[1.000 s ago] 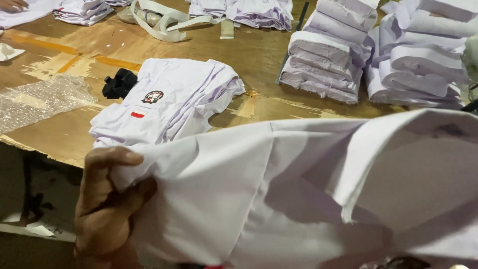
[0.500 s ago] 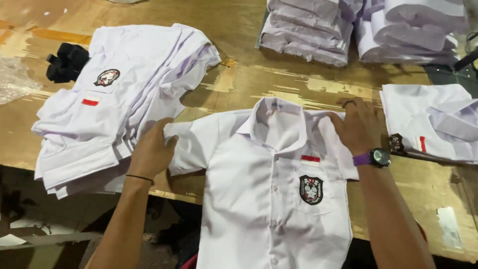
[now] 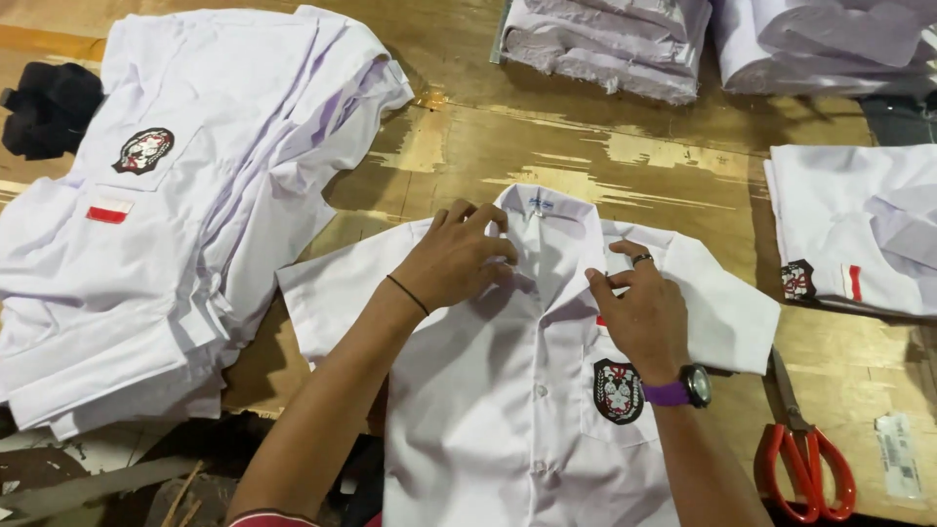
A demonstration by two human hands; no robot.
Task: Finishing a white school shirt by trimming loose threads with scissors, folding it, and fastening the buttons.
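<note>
White cotton lies flat before me: the shirt is spread face up at the near edge of the tabletop, its hem hanging over that edge toward me. My left hand has its fingers curled, pinching the left side of the collar; my right hand rests half closed on the chest just above the badge, fingertips nipping the placket.

To do this well I judge I should keep both collar points level and pull the front smooth before anything else, with even tension on both sides so the button line stays straight.

Room is tight. A stack sits just beside the left sleeve, scissors lie near the right sleeve at the near edge, and folded piles line the far edge. Bare wood shows between collar and those piles.
</note>
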